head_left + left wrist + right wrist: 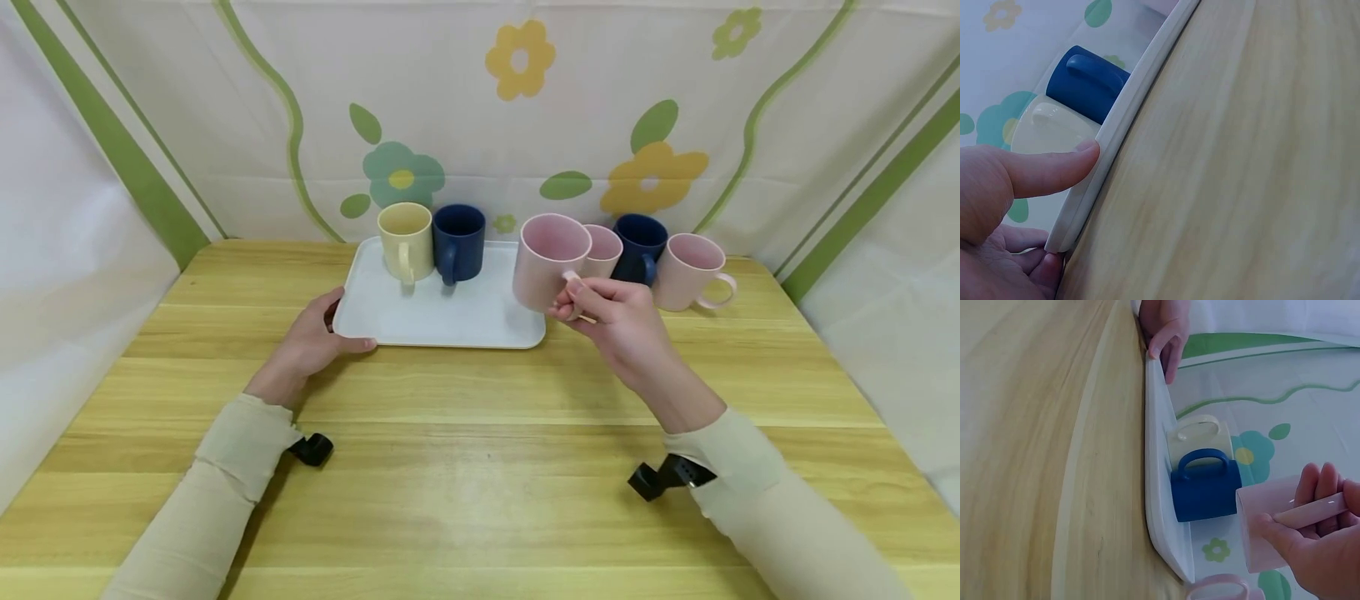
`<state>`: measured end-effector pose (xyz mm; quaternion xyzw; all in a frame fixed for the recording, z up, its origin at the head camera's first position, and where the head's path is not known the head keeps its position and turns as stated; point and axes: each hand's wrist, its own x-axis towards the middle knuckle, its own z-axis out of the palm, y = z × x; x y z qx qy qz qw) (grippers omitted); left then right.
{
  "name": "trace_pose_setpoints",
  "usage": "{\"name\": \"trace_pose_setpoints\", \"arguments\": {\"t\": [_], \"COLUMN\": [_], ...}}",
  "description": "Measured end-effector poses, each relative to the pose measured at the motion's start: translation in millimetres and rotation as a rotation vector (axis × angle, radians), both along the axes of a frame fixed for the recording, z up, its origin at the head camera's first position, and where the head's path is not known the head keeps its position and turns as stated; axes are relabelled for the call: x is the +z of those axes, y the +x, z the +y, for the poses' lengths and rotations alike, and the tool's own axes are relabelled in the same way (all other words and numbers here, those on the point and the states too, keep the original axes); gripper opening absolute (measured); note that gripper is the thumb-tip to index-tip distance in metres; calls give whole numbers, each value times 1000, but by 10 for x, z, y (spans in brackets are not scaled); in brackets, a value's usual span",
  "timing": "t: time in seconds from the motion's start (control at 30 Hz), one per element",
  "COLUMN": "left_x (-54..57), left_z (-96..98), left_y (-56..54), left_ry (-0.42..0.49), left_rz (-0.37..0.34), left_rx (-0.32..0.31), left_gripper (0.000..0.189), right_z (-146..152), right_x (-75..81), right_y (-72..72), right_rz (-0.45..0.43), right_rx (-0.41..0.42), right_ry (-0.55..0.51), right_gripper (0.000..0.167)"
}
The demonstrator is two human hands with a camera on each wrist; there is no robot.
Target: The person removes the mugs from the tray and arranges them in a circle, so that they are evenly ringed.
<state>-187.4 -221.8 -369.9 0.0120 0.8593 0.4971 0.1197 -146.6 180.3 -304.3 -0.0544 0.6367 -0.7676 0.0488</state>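
My right hand (626, 329) pinches the handle of a pink mug (536, 275), which is upright and raised over the right end of a white tray (442, 321). In the right wrist view, the thumb and fingers close round that handle. At the tray's front left corner, my left hand (311, 333) grips the rim; its thumb (1060, 172) lies along the front edge, with the fingers at the side. On the tray stand a pale yellow mug (416, 250) and a dark blue mug (467, 246), side by side, handles toward me.
Right of the tray, a second pink mug (603, 252) is partly hidden behind the held one. Beside it stand another dark blue mug (637, 237) and a third pink mug (681, 279). A flowered cloth (465, 100) hangs behind the wooden table (465, 483).
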Motion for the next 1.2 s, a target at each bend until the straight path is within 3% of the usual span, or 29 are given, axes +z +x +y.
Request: {"name": "trace_pose_setpoints", "arguments": {"t": [0.43, 0.87, 1.2], "left_x": [-43, -23, -31], "left_z": [-29, -11, -15], "left_y": [-44, -14, -27], "left_ry": [-17, -15, 3], "left_rz": [-8, -8, -6], "left_rx": [2, 5, 1], "left_gripper": [110, 105, 107], "right_z": [417, 965, 1390], "right_x": [16, -157, -325], "right_y": [308, 384, 398], "right_rz": [96, 87, 16], "right_rx": [57, 34, 5], "right_ry": [-75, -204, -267], "right_gripper": [21, 25, 29]}}
